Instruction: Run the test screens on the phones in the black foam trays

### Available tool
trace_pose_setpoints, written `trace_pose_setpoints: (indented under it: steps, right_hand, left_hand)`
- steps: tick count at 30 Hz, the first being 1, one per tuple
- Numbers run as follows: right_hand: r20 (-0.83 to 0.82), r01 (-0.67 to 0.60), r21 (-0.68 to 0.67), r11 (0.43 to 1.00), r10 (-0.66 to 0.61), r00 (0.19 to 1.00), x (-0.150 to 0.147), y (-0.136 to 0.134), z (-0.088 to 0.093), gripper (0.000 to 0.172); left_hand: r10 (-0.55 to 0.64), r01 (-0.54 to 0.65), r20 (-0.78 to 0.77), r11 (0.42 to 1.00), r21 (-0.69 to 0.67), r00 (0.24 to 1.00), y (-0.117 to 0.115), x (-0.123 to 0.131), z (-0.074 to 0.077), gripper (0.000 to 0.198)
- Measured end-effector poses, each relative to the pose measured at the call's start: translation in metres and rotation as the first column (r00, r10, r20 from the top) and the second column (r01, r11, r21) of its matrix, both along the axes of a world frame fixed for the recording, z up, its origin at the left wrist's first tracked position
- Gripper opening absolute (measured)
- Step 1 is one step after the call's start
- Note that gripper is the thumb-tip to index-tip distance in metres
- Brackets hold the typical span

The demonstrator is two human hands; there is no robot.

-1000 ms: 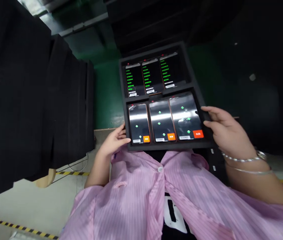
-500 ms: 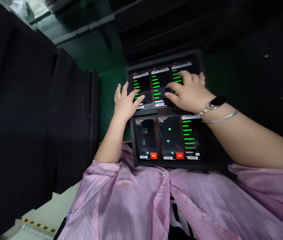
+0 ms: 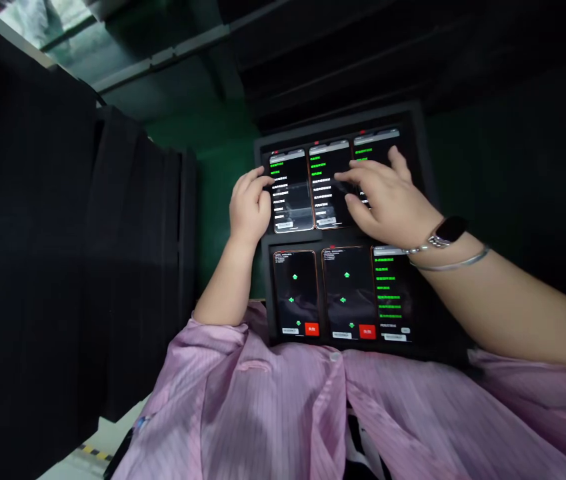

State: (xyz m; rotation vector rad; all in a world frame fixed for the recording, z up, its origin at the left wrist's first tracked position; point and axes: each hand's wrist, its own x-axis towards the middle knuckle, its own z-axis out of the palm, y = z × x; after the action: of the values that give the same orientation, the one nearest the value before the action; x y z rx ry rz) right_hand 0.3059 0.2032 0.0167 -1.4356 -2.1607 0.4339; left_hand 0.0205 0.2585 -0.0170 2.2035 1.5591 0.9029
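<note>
Several lit smartphones lie in two rows in a black tray (image 3: 423,143) in front of me. My left hand (image 3: 251,205) is at the tray's left edge, fingers bent and apart, its index fingertip at the side of the upper left phone (image 3: 293,200). Over the upper right phone (image 3: 377,139) spreads my right hand (image 3: 387,197), hiding much of it. Its index fingertip is on or just above the upper middle phone (image 3: 330,193). Below are a lower left phone (image 3: 297,300) and a lower middle phone (image 3: 347,287) with green arrows, and a lower right phone (image 3: 387,287) with a green list.
Tall black stacked panels or trays (image 3: 137,233) stand close on my left. A green surface (image 3: 217,160) lies beyond the tray. Dark shapes fill the back and the right. Black-and-yellow tape (image 3: 95,453) runs along the floor at lower left.
The upper left and middle phone lists now show white lines below a few green ones. My left hand's fingers have drawn back left, off the screen. The tray sits slightly lower in view.
</note>
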Motion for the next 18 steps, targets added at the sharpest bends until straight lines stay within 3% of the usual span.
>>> trace_pose_setpoints:
  steps: [4, 6, 10, 15, 18]
  right_hand:
    - [-0.052, 0.009, 0.011, 1.0, -0.008, 0.999, 0.004, 0.008, -0.003, 0.039]
    - [-0.113, 0.124, 0.092, 0.988, -0.113, 0.987, 0.011, 0.009, 0.002, 0.037]
    - [-0.215, 0.383, 0.191, 0.904, -0.342, 0.915, 0.025, 0.005, 0.01, 0.03]
    - [-0.225, 0.359, 0.186, 0.915, -0.317, 0.922, 0.035, 0.009, 0.0, 0.026]
    - [-0.139, 0.338, 0.09, 0.937, -0.324, 0.936, 0.038, 0.016, -0.008, 0.028]
  left_hand:
    - [0.015, -0.016, -0.054, 1.0, -0.021, 0.998, -0.002, 0.005, 0.008, 0.04]
    - [0.028, -0.032, -0.086, 0.999, -0.042, 0.996, -0.003, 0.008, 0.013, 0.044]
    - [0.036, -0.047, -0.152, 0.997, -0.068, 0.988, -0.004, 0.011, 0.018, 0.042]
    - [0.019, -0.032, -0.149, 0.996, -0.084, 0.989, -0.001, 0.01, 0.02, 0.039]
    - [-0.028, 0.017, -0.113, 0.995, -0.1, 0.993, 0.002, 0.007, 0.017, 0.048]
